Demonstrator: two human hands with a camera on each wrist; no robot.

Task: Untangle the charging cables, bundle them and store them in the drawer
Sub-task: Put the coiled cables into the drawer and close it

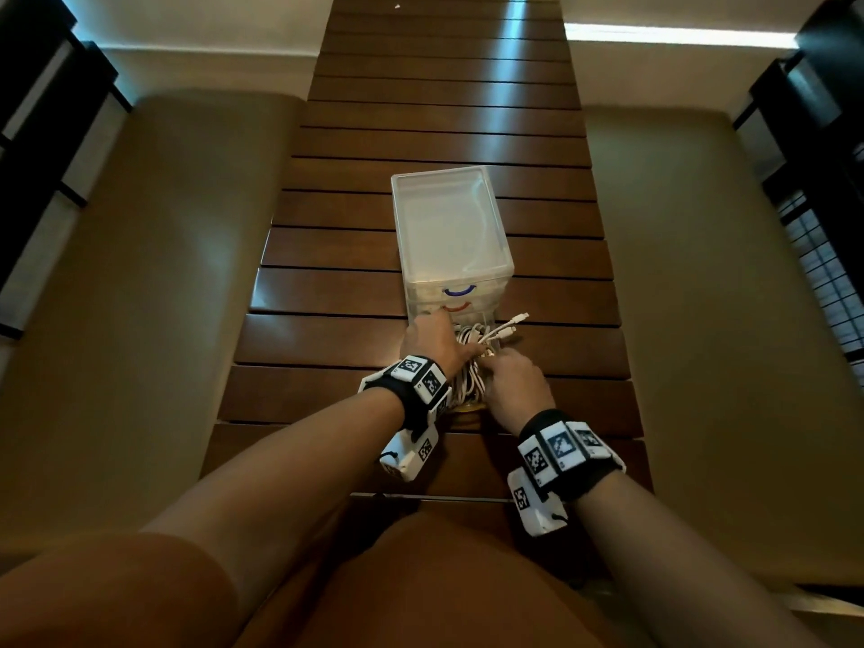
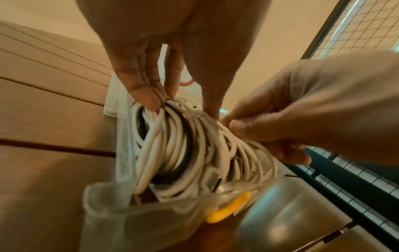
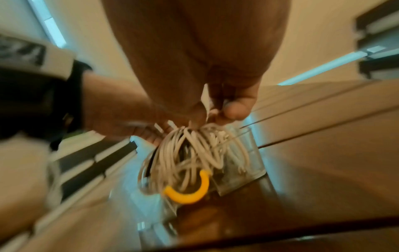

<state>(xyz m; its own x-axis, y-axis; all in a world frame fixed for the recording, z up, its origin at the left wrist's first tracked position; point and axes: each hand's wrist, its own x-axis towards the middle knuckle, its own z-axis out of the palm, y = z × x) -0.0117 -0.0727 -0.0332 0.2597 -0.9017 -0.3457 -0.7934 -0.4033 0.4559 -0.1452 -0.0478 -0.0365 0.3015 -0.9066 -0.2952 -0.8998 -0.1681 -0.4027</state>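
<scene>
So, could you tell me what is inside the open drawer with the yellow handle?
Coiled white cables fill the open drawer, and both hands are holding them. The drawer floor beneath is covered.

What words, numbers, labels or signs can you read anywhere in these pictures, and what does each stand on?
No readable words, brands or numbers.
Left wrist band: black-and-white square code markers, patterns only, no letters.
Right wrist band: the same kind of markers, no letters.
Drawer unit: blue and red handles, no label visible.
Cables: no print visible.
</scene>
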